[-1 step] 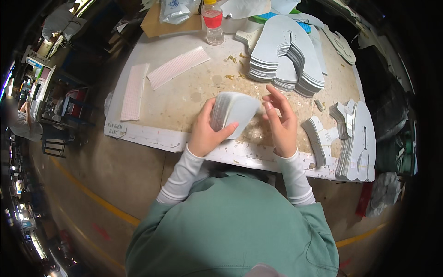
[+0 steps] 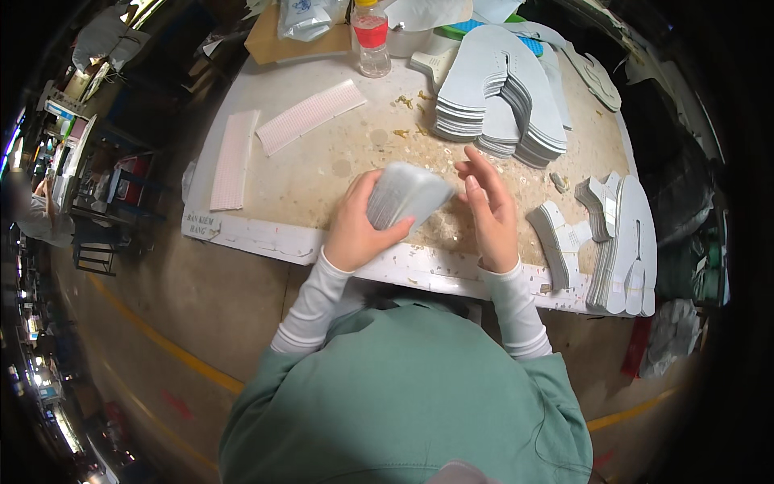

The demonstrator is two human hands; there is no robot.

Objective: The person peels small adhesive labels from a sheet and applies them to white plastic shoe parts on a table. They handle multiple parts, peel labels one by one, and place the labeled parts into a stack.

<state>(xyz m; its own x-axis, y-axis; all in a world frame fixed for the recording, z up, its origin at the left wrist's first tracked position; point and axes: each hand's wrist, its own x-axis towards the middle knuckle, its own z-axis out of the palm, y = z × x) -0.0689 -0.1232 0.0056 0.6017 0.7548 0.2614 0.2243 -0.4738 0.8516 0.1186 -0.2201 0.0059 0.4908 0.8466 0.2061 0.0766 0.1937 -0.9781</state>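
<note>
My left hand (image 2: 359,224) grips a stack of pale grey cut pieces (image 2: 409,198) above the near part of the worktable. Its thumb lies across the stack's lower front, and the stack's layered edges face left, smeared by motion. Just right of the stack is my right hand (image 2: 493,211), holding nothing, fingers apart and pointing up. Whether its fingertips touch the stack's corner I cannot tell. Beyond it rises a tall stack of U-shaped grey shoe-upper pieces (image 2: 476,81). Nearer on the right stand banded bundles of smaller cut pieces (image 2: 559,242) and long pieces (image 2: 621,250).
Two pink gridded strips (image 2: 310,117) lie on the worktable (image 2: 322,173) at the left. A bottle with a yellow cap (image 2: 372,40) stands at the back beside a cardboard box (image 2: 278,48). Tangled yellowish bands (image 2: 405,102) lie mid-table. Far left, a person (image 2: 44,210) sits at another bench.
The stack in my left hand has tilted slightly and is now blurred. My left hand has shifted a little to the left; my right hand has barely moved.
</note>
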